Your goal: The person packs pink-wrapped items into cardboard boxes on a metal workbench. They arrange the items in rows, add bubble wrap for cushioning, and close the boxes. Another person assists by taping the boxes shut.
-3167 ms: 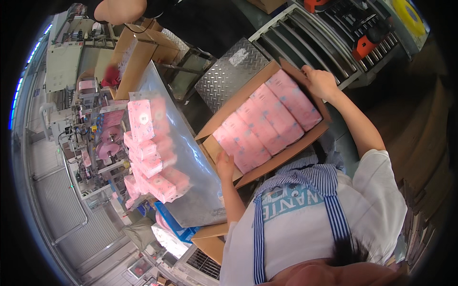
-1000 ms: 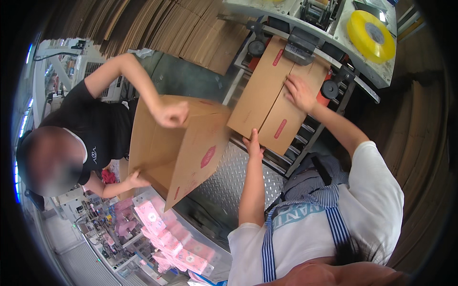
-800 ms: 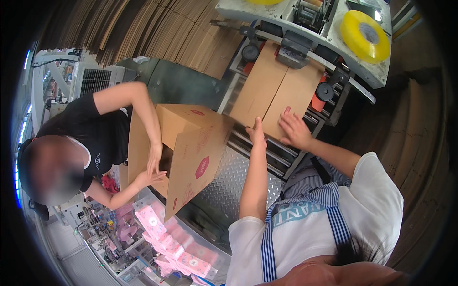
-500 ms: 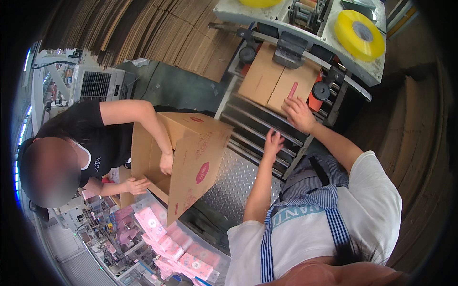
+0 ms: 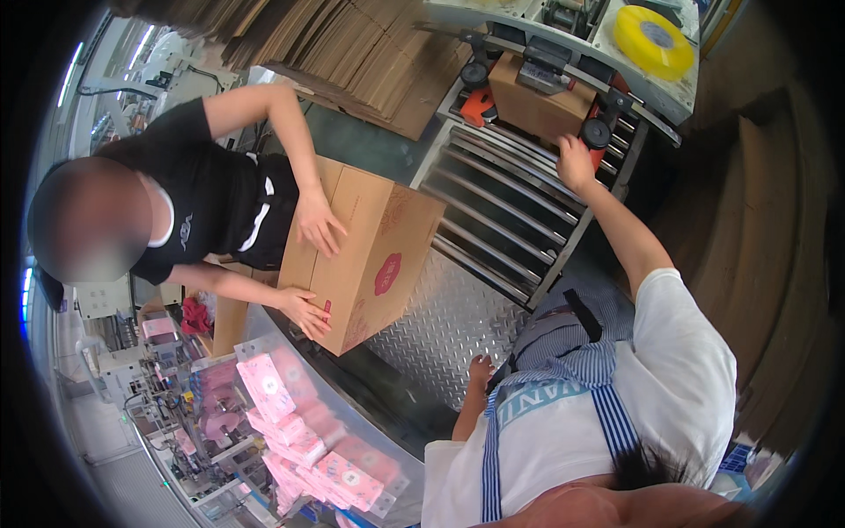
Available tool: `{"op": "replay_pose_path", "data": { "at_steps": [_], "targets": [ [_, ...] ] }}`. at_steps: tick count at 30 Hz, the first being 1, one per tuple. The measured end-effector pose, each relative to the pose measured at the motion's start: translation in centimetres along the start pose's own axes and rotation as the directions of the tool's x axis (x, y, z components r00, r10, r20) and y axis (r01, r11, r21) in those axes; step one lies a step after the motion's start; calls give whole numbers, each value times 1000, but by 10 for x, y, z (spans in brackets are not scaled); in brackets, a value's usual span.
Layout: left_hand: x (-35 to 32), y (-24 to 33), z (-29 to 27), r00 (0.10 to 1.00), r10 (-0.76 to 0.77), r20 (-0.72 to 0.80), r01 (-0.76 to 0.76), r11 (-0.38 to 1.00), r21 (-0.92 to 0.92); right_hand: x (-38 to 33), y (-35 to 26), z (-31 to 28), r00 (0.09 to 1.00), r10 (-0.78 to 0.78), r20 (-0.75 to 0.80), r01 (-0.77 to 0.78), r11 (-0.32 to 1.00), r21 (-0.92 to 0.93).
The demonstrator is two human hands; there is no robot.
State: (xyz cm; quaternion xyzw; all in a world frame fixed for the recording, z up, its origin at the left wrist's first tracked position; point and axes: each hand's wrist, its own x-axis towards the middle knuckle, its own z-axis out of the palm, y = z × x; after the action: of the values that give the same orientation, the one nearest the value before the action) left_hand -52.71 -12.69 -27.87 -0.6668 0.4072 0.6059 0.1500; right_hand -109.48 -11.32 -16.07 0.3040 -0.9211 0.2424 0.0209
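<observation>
A brown carton (image 5: 550, 99) lies under the taping head at the far end of the roller conveyor (image 5: 506, 211). My right hand (image 5: 576, 164) reaches to its near right corner, beside a black side wheel (image 5: 597, 134); the fingers are partly stretched and grip nothing I can see. My left hand (image 5: 480, 370) hangs low by my waist over the metal plate, away from the carton. Its fingers look loosely apart, with nothing visible in them. On the left, a person (image 5: 220, 189) in a black shirt rests both hands on a large carton (image 5: 370, 264) with a red emblem.
The taping machine (image 5: 607, 66) carries a yellow tape roll (image 5: 653, 42). Flat cardboard stacks (image 5: 352, 62) stand behind, with more cardboard (image 5: 748, 264) at right. Pink packs (image 5: 299, 440) lie on a table at lower left. Diamond-plate metal (image 5: 449, 308) covers the floor nearby.
The conveyor carton has moved farther in under the taping head, and my right hand has followed. My left hand has drawn back to my waist. The other person's carton has turned, its flaps now folded down.
</observation>
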Motion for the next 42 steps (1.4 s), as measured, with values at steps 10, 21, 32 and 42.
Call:
{"op": "replay_pose_path", "data": {
  "at_steps": [10,21,32,42],
  "targets": [
    [34,-13,12,870,388,305,-445,883,146,-193,-56,-190,974,-114,-198,84,985,-153],
    [109,0,-32,750,236,617,-649,440,621,-358,-90,-543,574,-381,-725,-409,633,-657],
    [-12,26,87,841,280,464,-481,779,401,-440,3,-601,458,-467,-757,-285,729,-622],
    [-161,98,139,520,788,331,-717,613,-333,-537,-15,-641,176,-764,-621,37,636,-771]
  ]
}}
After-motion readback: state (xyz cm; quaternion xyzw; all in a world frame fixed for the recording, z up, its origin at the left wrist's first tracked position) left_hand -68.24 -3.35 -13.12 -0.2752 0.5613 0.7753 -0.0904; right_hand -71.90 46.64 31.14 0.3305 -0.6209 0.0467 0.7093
